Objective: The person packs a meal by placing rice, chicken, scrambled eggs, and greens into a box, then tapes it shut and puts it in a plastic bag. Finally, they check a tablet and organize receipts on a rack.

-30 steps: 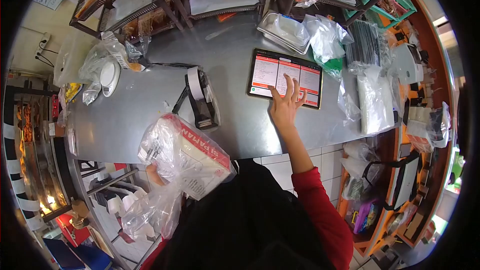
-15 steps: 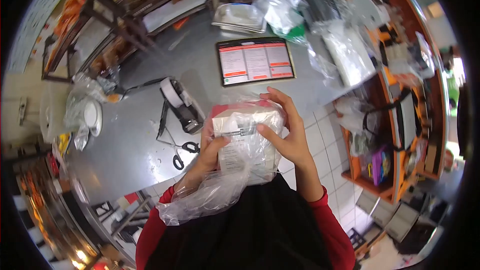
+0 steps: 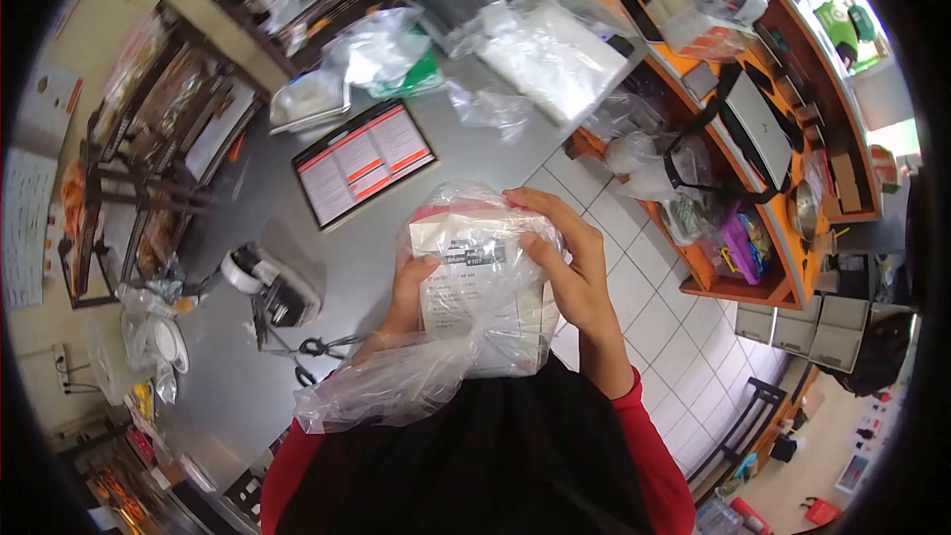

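Observation:
Close to my body I hold a boxy package in a clear plastic bag [image 3: 466, 342], with a printed receipt [image 3: 471, 287] visible through the film. The package's far top edge looks red. My left hand [image 3: 404, 299] grips its left side, thumb on the front. Opposite it, my right hand [image 3: 573, 263] wraps the right side, thumb pressing near the receipt's dark header. Loose, twisted plastic trails from the bag toward my left forearm. Beyond the package, a tablet [image 3: 365, 163] showing several columns lies on the metal table [image 3: 233, 376].
Black-handled scissors [image 3: 315, 347] and a label printer [image 3: 272, 287] lie to the left on the table. White plastic bags [image 3: 555, 59] sit at its far end. Racks [image 3: 163, 149] stand behind. An orange shelf unit [image 3: 733, 282] is at right, across a tiled floor [image 3: 654, 322].
My view has turned right, so the tablet, printer and scissors appear farther left and more of the orange shelf shows. Both hands still hold the bagged package, its receipt now easier to see.

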{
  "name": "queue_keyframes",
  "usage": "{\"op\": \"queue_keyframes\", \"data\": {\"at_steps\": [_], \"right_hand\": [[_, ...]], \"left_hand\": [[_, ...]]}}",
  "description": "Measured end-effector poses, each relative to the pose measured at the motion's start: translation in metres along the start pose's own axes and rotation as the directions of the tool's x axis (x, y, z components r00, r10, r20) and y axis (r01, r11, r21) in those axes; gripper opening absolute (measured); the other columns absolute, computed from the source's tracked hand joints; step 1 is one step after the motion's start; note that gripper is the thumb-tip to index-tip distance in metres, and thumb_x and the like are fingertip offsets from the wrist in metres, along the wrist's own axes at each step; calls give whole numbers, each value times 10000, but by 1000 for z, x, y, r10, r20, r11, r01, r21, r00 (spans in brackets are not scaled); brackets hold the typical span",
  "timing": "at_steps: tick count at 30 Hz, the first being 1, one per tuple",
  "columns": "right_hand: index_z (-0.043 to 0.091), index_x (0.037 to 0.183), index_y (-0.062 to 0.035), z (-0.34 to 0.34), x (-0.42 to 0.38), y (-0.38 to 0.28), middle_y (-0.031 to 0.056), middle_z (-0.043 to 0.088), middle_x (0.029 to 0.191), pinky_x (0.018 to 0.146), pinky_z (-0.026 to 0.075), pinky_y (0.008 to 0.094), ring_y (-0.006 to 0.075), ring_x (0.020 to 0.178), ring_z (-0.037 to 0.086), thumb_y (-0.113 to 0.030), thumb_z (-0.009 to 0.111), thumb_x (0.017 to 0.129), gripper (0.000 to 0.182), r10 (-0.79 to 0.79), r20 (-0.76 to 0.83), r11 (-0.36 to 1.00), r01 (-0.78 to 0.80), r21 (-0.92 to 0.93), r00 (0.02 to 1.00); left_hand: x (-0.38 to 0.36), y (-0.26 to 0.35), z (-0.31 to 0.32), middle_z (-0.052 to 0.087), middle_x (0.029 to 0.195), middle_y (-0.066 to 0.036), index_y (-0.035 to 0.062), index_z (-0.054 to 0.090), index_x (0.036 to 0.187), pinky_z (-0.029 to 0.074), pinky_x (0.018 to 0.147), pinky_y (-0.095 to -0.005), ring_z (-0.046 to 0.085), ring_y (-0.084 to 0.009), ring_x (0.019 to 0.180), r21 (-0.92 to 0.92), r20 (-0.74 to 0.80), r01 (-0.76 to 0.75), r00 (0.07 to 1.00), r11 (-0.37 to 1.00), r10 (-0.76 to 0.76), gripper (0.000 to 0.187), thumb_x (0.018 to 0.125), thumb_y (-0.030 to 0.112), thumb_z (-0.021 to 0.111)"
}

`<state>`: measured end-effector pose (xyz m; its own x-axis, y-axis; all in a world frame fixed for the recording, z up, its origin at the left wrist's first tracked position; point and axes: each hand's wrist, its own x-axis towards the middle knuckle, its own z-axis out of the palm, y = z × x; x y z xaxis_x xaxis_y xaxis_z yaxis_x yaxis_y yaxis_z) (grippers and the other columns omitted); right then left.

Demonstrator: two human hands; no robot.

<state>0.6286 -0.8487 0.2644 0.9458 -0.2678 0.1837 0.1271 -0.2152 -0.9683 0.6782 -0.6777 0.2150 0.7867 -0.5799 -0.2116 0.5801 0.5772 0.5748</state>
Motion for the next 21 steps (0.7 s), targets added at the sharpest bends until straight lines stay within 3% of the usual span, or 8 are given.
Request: {"op": "queue_keyframes", "data": {"at_steps": [1,3,7,13,16,21], "right_hand": [[597,1075,10,-18,5,2,172,615,1065,879,448,336,284,1017,599,-100,671,746,355,17,-18,1000,-16,14,1000],[606,1037,10,-49,17,5,166,627,1035,855,462,329,277,983,617,-102,673,742,323,9,-74,992,-18,-126,997],[615,961,6,-111,40,20,156,652,938,771,494,323,282,871,653,-116,685,739,262,-90,-161,949,36,-313,983],[614,930,4,-196,65,52,164,651,850,674,499,335,309,760,653,-121,676,761,219,-91,-234,952,15,-306,968],[613,930,-1,-226,78,55,160,650,843,673,499,331,302,763,654,-108,657,771,197,-5,-256,953,-73,-293,967],[611,931,-16,-274,118,69,140,651,872,696,502,332,294,789,651,-152,712,721,269,-92,-268,922,-19,-386,959]], "left_hand": [[13,-9,11,540,1164,-204,-23,377,1281,502,892,-397,590,-295,1035,-12,-5,40,999,999,-40,626,731,201,574],[39,-29,33,537,1167,-208,-20,377,1282,505,891,-399,589,-298,1036,-44,-13,111,994,993,-112,626,731,200,577],[87,-70,84,530,1178,-210,-17,377,1282,508,888,-402,589,-303,1035,-18,-2,116,993,993,-116,624,730,195,579],[147,-121,138,530,1184,-204,-4,386,1271,504,891,-394,584,-295,1045,-100,48,200,980,975,-196,596,736,181,569],[179,-139,150,535,1179,-196,4,388,1266,500,898,-390,584,-291,1046,-101,75,236,971,967,-229,589,734,177,570],[235,-161,171,549,1166,-190,-16,404,1250,492,908,-395,583,-291,1048,-70,44,261,965,963,-258,578,735,183,572]]}}
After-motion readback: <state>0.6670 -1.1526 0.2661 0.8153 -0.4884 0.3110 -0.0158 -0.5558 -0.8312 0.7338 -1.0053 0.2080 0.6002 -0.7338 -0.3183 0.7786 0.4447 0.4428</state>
